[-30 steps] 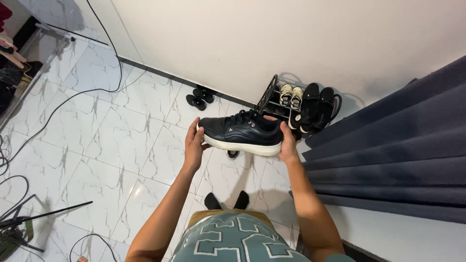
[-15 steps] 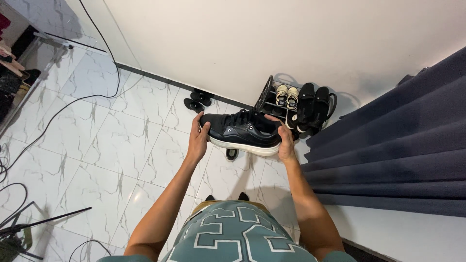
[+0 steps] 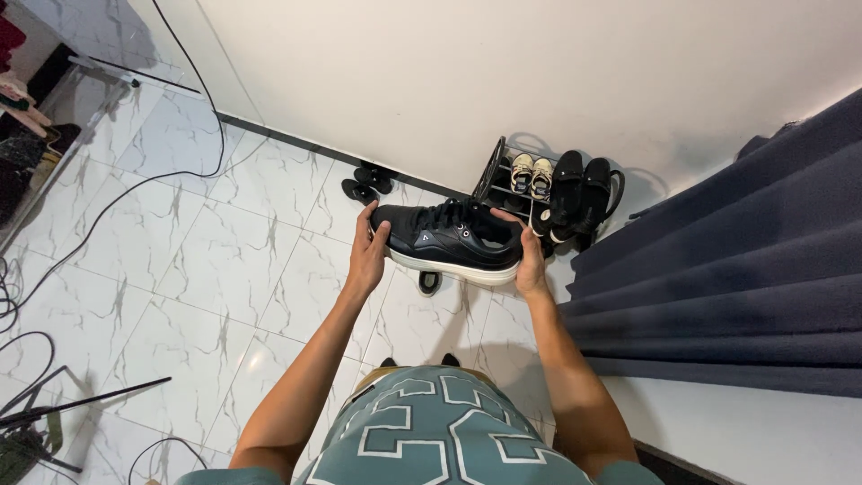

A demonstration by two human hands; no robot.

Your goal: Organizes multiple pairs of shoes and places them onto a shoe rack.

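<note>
Sneaker [image 3: 449,241] — black, white sole | left hand [image 3: 366,256] fingers clamped on toe | right hand [image 3: 530,260] fingers clamped on heel

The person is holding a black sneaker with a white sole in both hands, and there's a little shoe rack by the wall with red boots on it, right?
Not quite. The head view shows both hands, left hand and right hand, holding the black sneaker with its white sole. The shoe rack by the wall holds no red boots: it carries small beige shoes and black shoes.

No packages, labels, signs or screens show in this view.
</note>
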